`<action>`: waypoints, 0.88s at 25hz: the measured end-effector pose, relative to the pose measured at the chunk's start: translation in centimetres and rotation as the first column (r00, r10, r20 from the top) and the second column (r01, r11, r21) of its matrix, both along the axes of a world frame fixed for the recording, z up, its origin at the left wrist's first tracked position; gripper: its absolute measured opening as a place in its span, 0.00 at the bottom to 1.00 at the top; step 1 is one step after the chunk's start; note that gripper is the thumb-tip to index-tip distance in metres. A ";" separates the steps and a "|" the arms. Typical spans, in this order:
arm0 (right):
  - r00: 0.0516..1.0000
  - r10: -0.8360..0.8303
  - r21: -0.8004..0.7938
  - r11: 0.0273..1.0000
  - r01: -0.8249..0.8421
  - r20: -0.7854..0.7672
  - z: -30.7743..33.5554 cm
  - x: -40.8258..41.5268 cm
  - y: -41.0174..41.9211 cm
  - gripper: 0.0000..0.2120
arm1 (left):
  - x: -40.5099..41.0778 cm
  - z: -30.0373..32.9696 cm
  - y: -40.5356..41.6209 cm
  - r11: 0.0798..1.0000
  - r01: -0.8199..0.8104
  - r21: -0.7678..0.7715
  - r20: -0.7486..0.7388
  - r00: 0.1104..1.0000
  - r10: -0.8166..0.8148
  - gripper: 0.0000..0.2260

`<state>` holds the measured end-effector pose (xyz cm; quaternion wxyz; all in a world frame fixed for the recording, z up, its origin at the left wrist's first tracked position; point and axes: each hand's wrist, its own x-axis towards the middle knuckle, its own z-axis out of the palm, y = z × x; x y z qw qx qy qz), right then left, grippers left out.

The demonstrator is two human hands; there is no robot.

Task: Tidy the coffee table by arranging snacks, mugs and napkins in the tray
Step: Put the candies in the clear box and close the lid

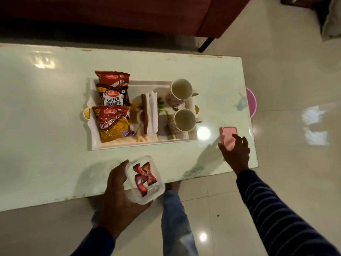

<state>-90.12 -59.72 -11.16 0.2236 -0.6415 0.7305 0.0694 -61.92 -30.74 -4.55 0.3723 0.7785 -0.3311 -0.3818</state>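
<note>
A white tray (140, 143) sits mid-table. It holds three snack packets (113, 111) at its left, white napkins (153, 113) in the middle and two floral mugs (181, 106) at its right. My left hand (114, 193) grips a clear plastic box (145, 179) holding red-wrapped candies, above the table's near edge. My right hand (235, 154) rests its fingers on a pink lid (228, 136) lying flat on the table right of the tray; whether it grips the lid is unclear.
The pale glossy coffee table (46, 126) ends just right of the pink lid. A dark red sofa (110, 13) stands behind it. A pink round object (251, 102) pokes out past the table's right edge. My leg (175, 218) is below.
</note>
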 end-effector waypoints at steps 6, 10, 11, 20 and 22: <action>0.998 0.062 -0.037 0.997 -0.061 0.023 -2.4 -0.3 -1.7 0.28 | -3.8 -0.5 -4.8 0.997 0.082 -0.011 0.020 0.996 -0.082 0.51; 0.982 0.187 -0.133 0.974 -0.184 0.010 -2.2 -0.5 -1.9 0.23 | -5.2 -1.1 -7.0 0.992 0.129 -0.014 0.056 0.990 -0.128 0.50; 0.988 0.144 -0.141 0.981 -0.134 0.062 -1.7 -0.6 -2.1 0.24 | -5.7 -1.2 -7.6 0.989 0.147 -0.012 0.071 0.987 -0.146 0.49; 0.506 -0.365 0.340 0.929 0.145 0.782 9.4 1.7 2.8 0.32 | -9.0 -0.8 -13.0 0.993 0.114 0.000 0.018 0.993 -0.114 0.48; 0.498 -0.335 0.323 0.940 0.114 0.800 10.7 2.6 4.4 0.30 | -9.8 0.0 -15.3 0.995 0.102 -0.021 -0.031 0.994 -0.103 0.49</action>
